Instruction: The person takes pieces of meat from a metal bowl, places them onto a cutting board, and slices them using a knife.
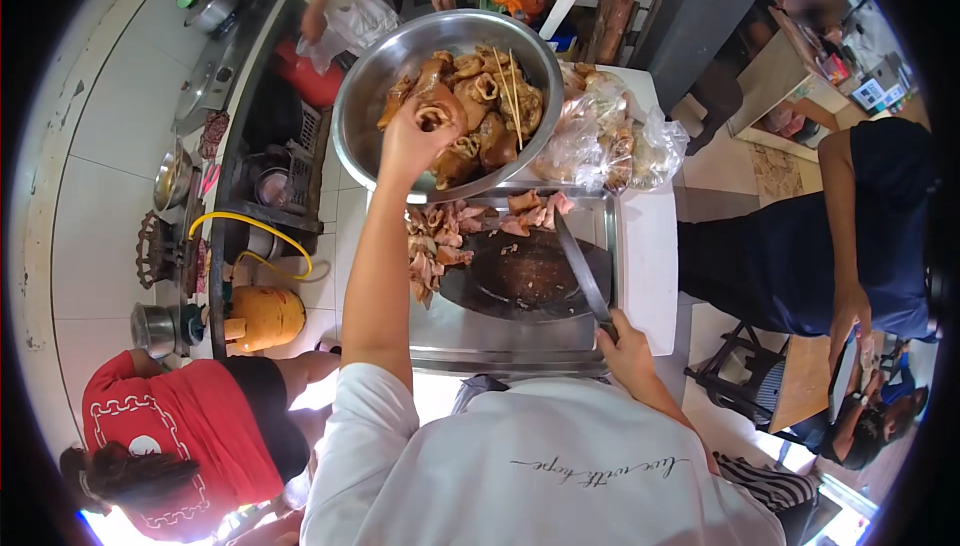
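Note:
My left hand (412, 146) reaches over a large steel bowl (350, 136) heaped with brown cooked meat (490, 136). Its fingers are closed on one curled, hollow-looking piece of meat (437, 106). Two thin wooden sticks (508, 96) lie across the heap. In my right hand (625, 351) is a knife (580, 266), gripped by the handle, its tip beside cut meat at the far edge of the dark round board (530, 281). The board rests in a steel tray (440, 331). More cut pieces (435, 236) are piled along the board's left side.
Plastic bags of food (610, 136) sit right of the bowl on the white table (650, 246). A yellow gas cylinder (265, 318) with a hose stands at left. One person in red (180, 436) is at lower left, another in dark clothes (780, 236) at right.

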`<state>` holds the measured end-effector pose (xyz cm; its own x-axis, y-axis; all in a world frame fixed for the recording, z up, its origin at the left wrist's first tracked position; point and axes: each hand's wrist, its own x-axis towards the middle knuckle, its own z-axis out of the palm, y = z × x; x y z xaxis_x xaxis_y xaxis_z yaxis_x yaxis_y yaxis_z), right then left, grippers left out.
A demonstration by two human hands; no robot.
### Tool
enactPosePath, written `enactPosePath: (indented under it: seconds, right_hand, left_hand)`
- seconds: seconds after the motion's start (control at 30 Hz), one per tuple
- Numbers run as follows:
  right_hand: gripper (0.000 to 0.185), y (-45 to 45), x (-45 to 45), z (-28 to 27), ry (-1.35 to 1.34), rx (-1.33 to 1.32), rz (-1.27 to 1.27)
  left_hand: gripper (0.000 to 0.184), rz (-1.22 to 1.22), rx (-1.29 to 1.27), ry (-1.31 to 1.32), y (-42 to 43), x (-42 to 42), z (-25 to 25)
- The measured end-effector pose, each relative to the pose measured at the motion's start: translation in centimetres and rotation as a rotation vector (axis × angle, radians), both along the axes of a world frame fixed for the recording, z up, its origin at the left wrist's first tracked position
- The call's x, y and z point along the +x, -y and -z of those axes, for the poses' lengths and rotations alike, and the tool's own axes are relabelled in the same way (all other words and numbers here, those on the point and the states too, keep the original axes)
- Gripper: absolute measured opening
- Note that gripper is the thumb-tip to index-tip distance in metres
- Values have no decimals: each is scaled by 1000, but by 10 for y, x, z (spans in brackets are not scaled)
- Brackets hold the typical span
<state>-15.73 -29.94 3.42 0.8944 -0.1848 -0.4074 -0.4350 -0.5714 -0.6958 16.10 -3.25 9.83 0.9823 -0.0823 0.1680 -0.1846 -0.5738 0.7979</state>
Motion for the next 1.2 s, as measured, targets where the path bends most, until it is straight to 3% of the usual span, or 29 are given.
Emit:
enactPosePath:
  seconds: [0.07,0.13,0.17,0.23,0.3,0.37,0.43,0.47,0.5,0.57,0.63,0.73,0.83,0.97,1.03,1.07,1.1,1.17,1.2]
  right_hand:
    - [28,1,3,-3,-4,22,3]
    - [28,4,3,-5,53,0,23]
    - [28,5,2,-3,44,-3,27]
    - [29,8,2,4,94,-29,27]
    - [29,9,2,4,67,-23,28]
    - [29,8,1,4,41,-15,25]
    - [29,8,-2,5,32,-16,20]
    - [29,8,-3,5,30,-20,21]
    - [29,8,-5,4,21,-7,19]
    - [28,6,-6,2,9,4,17]
    - [28,5,-8,-1,-38,-9,27]
    - [27,6,-14,7,-17,-10,9]
    - [28,6,-15,7,-43,-19,3]
    - [29,9,-10,4,-47,3,18]
    - [29,11,-9,5,-43,-3,9]
    - [29,11,-8,5,-44,-1,11]
    - [30,12,-8,4,-37,0,6]
    - [30,13,-8,5,-34,1,1]
    - [30,13,-9,8,-30,-2,-10]
  left_hand:
    - [52,-20,15,-38,-6,-26,-28]
    - [50,109,-172,-130,-9,-53,-33]
    - [46,180,-130,-133,-4,-69,-34]
    - [46,252,-255,-320,15,-103,-27]
    - [48,236,-67,-345,28,-123,23]
    - [44,174,-288,-516,51,-144,62]
    - [35,19,-821,-771,70,-161,105]
    - [31,-135,-915,-893,76,-167,112]
    - [31,-134,-919,-897,82,-177,117]
    - [33,-445,-1005,-752,87,-197,129]
    - [36,-432,-965,-686,79,-209,133]
    - [51,-393,-494,-554,64,-224,138]
    - [54,-329,-282,-494,62,-232,110]
    - [62,-342,-260,-356,63,-237,99]
    - [73,-117,375,17,51,-232,90]
    - [72,49,387,65,44,-226,89]
    - [72,51,387,62,37,-218,90]
    - [66,523,521,174,29,-201,93]
    - [60,558,517,194,28,-193,94]
